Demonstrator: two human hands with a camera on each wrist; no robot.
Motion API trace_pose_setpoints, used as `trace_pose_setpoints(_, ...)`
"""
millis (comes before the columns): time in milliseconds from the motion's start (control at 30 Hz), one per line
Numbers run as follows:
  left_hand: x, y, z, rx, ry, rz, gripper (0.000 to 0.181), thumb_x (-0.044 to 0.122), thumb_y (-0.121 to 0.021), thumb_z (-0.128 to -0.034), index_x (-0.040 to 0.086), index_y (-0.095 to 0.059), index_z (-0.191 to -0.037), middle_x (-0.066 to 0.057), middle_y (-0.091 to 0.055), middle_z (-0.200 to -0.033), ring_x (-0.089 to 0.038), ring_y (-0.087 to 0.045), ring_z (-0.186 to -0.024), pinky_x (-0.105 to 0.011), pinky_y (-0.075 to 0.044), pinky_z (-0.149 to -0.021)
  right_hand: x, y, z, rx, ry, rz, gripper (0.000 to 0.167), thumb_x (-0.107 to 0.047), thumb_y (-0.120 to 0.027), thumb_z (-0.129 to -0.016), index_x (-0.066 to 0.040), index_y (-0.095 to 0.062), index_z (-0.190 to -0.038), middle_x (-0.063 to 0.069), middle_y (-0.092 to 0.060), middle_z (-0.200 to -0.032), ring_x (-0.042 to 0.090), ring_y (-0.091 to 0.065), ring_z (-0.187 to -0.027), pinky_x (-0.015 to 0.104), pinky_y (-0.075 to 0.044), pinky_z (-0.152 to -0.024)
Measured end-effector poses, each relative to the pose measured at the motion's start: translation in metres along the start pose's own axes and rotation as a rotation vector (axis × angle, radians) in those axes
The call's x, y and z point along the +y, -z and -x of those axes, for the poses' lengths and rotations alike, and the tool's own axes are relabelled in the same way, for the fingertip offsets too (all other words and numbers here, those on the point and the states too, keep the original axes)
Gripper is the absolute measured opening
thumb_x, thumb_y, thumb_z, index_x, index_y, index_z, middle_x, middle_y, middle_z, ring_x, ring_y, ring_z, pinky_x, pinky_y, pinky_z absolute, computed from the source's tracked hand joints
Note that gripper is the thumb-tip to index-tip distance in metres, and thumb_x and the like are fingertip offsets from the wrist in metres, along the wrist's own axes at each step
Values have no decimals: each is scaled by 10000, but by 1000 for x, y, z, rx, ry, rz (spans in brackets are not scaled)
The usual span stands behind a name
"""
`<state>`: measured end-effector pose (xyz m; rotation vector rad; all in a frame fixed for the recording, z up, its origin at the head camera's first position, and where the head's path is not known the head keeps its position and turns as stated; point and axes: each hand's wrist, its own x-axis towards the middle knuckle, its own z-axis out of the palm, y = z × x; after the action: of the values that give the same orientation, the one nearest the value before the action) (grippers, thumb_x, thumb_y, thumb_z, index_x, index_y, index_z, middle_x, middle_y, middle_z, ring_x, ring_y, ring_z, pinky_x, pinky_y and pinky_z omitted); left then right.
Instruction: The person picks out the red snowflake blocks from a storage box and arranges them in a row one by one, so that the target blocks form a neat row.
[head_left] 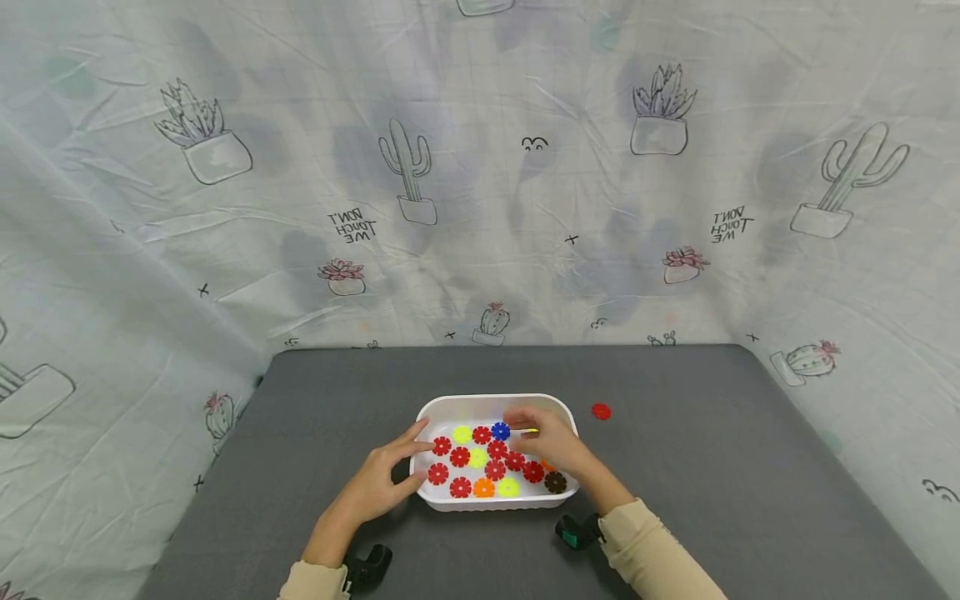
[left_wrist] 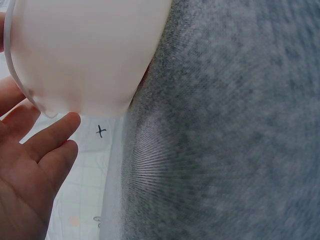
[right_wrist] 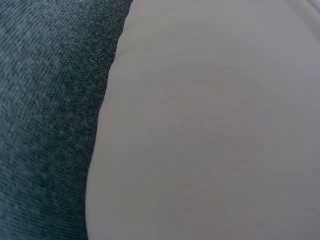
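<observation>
A white plastic tray (head_left: 497, 503) holds several flat, notched flower-shaped discs: red discs (head_left: 460, 457), yellow discs (head_left: 507, 487), an orange disc (head_left: 483, 487), a blue disc (head_left: 500, 431) and a dark brown disc (head_left: 555, 482). My left hand (head_left: 381, 479) is at the tray's left end, thumb and fingers spread along the rim; the left wrist view shows fingertips (left_wrist: 70, 120) against the outer wall. Over the tray's right half, my right hand (head_left: 551, 437) has its fingers apart from the thumb. A yellow disc (head_left: 532, 431) shows partly in that gap. The right wrist view shows only the tray's side (right_wrist: 200, 130).
One red disc (head_left: 601, 412) lies on the grey tabletop (head_left: 675, 467), right of the tray's back corner. A white printed curtain (head_left: 465, 275) hangs behind the table and at both sides. Both wrists wear dark devices (head_left: 577, 532) close to the table surface.
</observation>
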<state>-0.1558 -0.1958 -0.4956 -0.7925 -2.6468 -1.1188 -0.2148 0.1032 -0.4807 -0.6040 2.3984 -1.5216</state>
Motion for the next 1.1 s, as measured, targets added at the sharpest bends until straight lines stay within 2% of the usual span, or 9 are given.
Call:
trace_pose_setpoints(300,-1,0,1,-2,9,-12,358,174,-663,-840,86,-659,-1187,-77,-415,-1484,-278,-487,-1287,-532,-437,-983,1,-3,-2,-47,-36,138,358,-13,-690,-817,8,-616,-1167,145,-645,-1169,306,-601,-1089,456,-495,-930)
trace_pose_setpoints(600,-2,-1,1,-4,22,2,360,192,-661,-849,83,-656,-1192,-65,-405,-1492,-273,-477,-1297,-541,-428,-989,-3,-5,0,-61,-133,215,346,-26,-725,-790,-33,-641,-1126,91,-662,-1116,266,-608,-1051,442,-504,-918)
trace_pose_setpoints(1100,-1,-1,0,-1,13,4,357,189,-662,-849,85,-658,-1190,-76,-411,-1487,-281,-483,-1291,-538,-428,-989,-4,-9,3,-87,-134,303,323,4,-753,-747,-58,-652,-1047,60,-659,-1039,232,-597,-971,427,-528,-873)
